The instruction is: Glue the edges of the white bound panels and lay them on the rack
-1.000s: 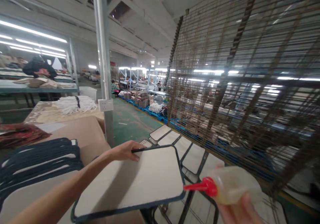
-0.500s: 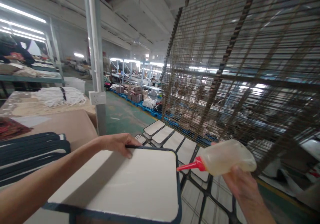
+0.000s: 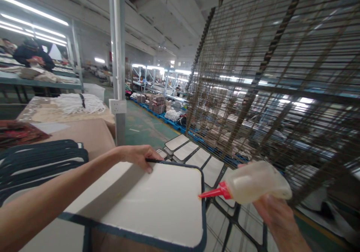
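A white panel (image 3: pixel 157 199) with rounded corners and a dark blue edge lies in front of me. Its far edge is pinched by my left hand (image 3: pixel 139 157), the thumb on the white face. My right hand (image 3: pixel 277 212) is wrapped round a cloudy plastic bottle (image 3: pixel 257 181), tilted on its side. The bottle's red nozzle (image 3: pixel 213 193) points left, its tip at the panel's right edge. Whether the tip touches the surface I cannot tell. Thin yellowish traces show along the panel's upper right corner.
Several dark-edged pieces (image 3: pixel 42 162) are stacked at the left. Beyond the panel, white panels lie on a rack (image 3: pixel 233 218), and a tall wire rack (image 3: pixel 253 75) rises at the right. A post (image 3: pixel 119 57) stands behind. A person (image 3: pixel 33 55) is at a far table.
The view has shifted left, so the background sits further right. Relative to the panel, the nozzle tip has moved slightly down its right edge, towards me. Both hands keep their holds.
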{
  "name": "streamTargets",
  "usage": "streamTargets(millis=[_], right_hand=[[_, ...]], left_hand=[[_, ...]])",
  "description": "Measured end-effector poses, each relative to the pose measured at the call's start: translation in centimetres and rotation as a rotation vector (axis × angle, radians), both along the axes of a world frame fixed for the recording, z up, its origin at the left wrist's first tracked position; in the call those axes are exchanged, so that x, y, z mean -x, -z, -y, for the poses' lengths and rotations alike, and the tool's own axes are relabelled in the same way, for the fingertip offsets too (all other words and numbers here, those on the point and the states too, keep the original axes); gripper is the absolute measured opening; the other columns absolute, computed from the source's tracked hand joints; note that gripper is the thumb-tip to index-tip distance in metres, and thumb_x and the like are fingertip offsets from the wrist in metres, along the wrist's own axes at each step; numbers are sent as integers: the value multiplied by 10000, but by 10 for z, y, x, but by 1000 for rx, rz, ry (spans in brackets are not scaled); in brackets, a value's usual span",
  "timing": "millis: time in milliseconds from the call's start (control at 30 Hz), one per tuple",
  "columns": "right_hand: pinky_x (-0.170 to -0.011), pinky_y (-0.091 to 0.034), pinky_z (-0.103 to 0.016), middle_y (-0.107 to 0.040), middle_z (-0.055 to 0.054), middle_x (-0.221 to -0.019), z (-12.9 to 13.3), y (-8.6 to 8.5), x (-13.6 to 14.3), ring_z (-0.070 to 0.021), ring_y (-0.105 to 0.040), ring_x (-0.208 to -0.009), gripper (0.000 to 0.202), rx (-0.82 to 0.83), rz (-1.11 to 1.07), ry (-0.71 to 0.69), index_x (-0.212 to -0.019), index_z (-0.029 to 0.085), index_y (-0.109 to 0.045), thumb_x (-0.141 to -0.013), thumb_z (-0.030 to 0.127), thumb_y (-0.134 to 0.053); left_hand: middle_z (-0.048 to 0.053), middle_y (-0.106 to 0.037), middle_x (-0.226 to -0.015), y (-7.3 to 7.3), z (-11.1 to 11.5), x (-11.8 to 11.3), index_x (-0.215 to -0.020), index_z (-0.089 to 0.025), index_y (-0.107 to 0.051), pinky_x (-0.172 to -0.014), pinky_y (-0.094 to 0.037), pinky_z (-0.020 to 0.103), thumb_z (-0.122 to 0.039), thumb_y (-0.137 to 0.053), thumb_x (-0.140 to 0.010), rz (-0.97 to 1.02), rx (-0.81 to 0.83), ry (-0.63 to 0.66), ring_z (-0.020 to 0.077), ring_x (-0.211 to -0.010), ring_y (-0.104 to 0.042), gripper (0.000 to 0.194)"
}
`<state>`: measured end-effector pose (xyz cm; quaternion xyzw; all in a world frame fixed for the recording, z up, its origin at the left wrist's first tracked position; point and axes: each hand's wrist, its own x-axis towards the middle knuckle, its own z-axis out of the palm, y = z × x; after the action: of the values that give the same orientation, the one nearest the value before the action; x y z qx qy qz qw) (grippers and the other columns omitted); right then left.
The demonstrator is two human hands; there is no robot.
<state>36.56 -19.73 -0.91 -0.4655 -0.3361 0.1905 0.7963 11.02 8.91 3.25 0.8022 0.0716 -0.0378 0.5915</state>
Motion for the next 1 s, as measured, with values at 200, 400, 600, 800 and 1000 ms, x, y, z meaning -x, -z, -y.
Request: streamTargets(millis=[200, 400, 600, 800, 1000], right_hand=[[-837, -490, -521, -640, -160, -1118, 6, -2, -14, -360, -589, -1041, 605, 32, 58, -134, -1114, 274, -645, -540, 393, -796], [-824, -502, -502, -649, -149, -1109, 7, -2, -20, -337, -618, -1003, 594, -22, 163, -213, -1160, 274, -620, -598, 375, -785], [-754, -545, -490, -645, -126, -1100, 14, 16, -30, -326, -623, -970, 559, 56, 213, -187, -1157, 287, -604, -636, 436, -743], [-581, -542, -495, -670, -156, -890, 20, 18, -34, -351, -640, -795, 572, 227, 278, -45, -1017, 244, -672, -552, 573, -726], [-520, -511, -489, -664, -166, -813, 16, 15, -16, -348, -632, -737, 581, 274, 345, 320, -937, 228, -703, -539, 649, -663]], left_hand=[[75, -743, -831, -1, 0, 1, -898, -126, -761, -660, -537, 297, -252, -820, -560, 7, 28, 4, 269, -734, -668, 365], [65, -732, -915, 8, -8, 3, -1022, -129, -726, -702, -526, 271, -330, -781, -650, 10, 8, 75, 243, -798, -652, 426], [60, -718, -962, 15, -16, 3, -1119, -120, -677, -711, -496, 203, -349, -753, -706, 9, 6, 151, 196, -808, -640, 478], [39, -724, -931, 16, -16, 5, -1104, -137, -691, -708, -494, 209, -361, -764, -685, 7, 22, 108, 199, -795, -639, 480], [42, -730, -879, 17, -17, 7, -1070, -125, -707, -678, -498, 222, -354, -781, -652, 11, 36, 60, 215, -770, -645, 483]])
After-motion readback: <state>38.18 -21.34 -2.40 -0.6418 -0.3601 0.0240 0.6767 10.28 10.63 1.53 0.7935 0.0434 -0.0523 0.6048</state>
